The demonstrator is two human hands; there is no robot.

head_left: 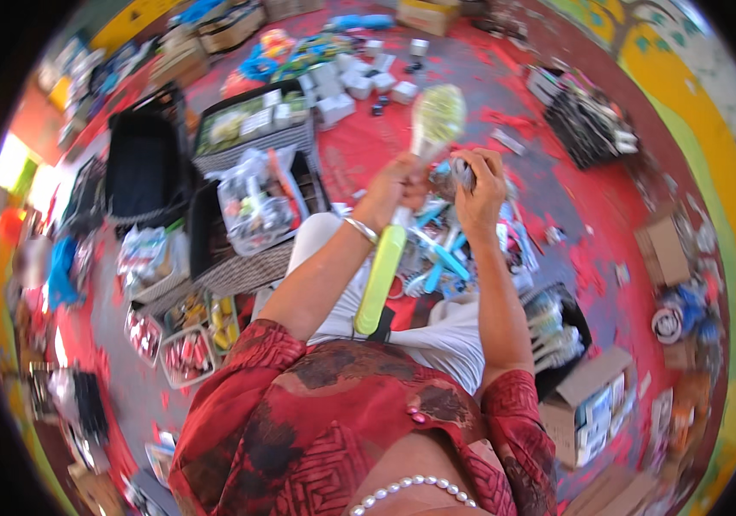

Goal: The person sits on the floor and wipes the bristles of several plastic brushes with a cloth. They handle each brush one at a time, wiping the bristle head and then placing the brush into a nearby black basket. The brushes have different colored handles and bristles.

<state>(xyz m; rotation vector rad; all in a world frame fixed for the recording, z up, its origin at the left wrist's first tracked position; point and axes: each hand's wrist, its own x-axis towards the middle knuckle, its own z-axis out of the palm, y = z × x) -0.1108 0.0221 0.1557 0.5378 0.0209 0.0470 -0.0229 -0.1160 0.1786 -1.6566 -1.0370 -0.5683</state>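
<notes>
**Two hands on a long-handled brush, seen from above**

Nearest the camera, both forearms rise from red patterned sleeves over a lap in pale trousers. A long brush with a yellow-green plastic handle (383, 275) runs from just above the lap up between the hands, ending in a pale, rounded, translucent head (437, 118) above them. The left hand (395, 185), a silver bangle (361, 229) on its wrist, has its grip closed around the shaft just below the head. The right hand (478, 187) is curled tightly, fingers bent over a small crumpled piece of clear wrapping (451, 176) pressed against the shaft; whether this grip also encloses the shaft cannot be told. The two hands touch.

Below the hands, a heap of light-blue plastic items (441, 254) lies on the red-painted floor (583, 198). To the left stand woven baskets, one holding a clear bag of small goods (252, 202). To the right sits an open cardboard box (587, 400). Farther off, small white boxes (342, 86) are scattered about the floor.
</notes>
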